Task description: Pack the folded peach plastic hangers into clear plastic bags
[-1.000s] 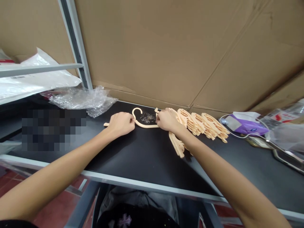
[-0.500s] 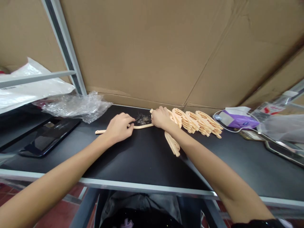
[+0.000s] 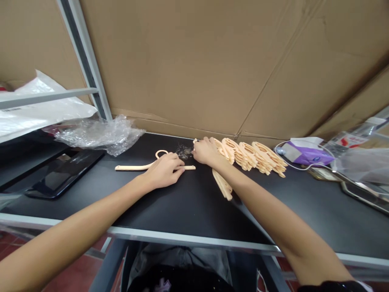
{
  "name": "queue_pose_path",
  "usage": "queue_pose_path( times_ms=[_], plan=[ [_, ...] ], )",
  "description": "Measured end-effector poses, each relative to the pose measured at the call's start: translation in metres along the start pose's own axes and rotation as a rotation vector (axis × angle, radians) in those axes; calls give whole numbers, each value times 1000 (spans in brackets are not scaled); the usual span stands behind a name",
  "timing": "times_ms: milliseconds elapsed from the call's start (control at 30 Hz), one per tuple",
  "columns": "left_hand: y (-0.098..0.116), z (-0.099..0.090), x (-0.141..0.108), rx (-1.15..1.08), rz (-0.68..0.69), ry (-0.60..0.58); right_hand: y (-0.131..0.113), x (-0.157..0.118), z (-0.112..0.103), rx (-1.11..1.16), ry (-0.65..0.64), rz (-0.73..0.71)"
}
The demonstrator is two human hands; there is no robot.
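A thin wooden hanger [image 3: 133, 167] lies flat on the black table [image 3: 182, 207], its round hook pointing away from me. My left hand [image 3: 165, 169] is closed over its middle, fingers curled round the right half. To the right, my right hand [image 3: 206, 151] is closed at the left end of a row of stacked wooden hangers [image 3: 246, 155]. Its fingers rest on the nearest hangers, and what they pinch is partly hidden. Wooden hanger arms [image 3: 222, 184] stick out toward me beneath my right forearm.
Clear plastic wrap [image 3: 100, 136] and a dark glossy panel [image 3: 63, 174] lie at the left. A purple tissue pack [image 3: 310, 152], a white cable and a phone-like device [image 3: 364, 194] are at the right. Cardboard [image 3: 194, 65] stands behind; a metal post [image 3: 88, 56] rises back left.
My left hand has moved slightly right and toward me. The hanger under it has shifted left, and its hook now shows. My right hand has stayed almost in place at the stack.
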State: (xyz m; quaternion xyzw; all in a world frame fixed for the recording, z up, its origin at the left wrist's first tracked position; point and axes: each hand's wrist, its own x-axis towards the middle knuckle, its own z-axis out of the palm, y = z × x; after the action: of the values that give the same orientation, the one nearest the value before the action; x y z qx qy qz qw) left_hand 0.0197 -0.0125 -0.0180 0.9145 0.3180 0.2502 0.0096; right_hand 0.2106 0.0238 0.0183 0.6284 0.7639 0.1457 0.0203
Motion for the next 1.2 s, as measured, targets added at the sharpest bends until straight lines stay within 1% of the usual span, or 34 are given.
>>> queue_pose_path(
  times_ms=[133, 267, 367, 533, 667, 833, 1000, 1200],
  plan=[
    [3, -1, 0, -25, -23, -12, -3, -1, -1, -1, -1, -17],
    [3, -2, 1, -24, -105, 11, -3, -7, -6, 11, 2, -27],
    [2, -4, 0, -23, -158, 27, 2, -17, -10, 27, 10, -48],
    [2, -8, -1, -28, -183, 19, 13, -41, -15, 72, -26, -115],
    [3, -11, -2, -12, -196, 18, 9, -52, -20, 130, -34, -152],
    [3, -13, -2, 29, -204, 34, -3, -48, -24, 245, -48, -237],
    [5, -16, -3, 71, -215, 22, -7, -42, -21, 328, -60, -285],
    [6, -16, -4, 66, -131, -13, -8, -40, -11, 363, -6, -280]
  ],
)
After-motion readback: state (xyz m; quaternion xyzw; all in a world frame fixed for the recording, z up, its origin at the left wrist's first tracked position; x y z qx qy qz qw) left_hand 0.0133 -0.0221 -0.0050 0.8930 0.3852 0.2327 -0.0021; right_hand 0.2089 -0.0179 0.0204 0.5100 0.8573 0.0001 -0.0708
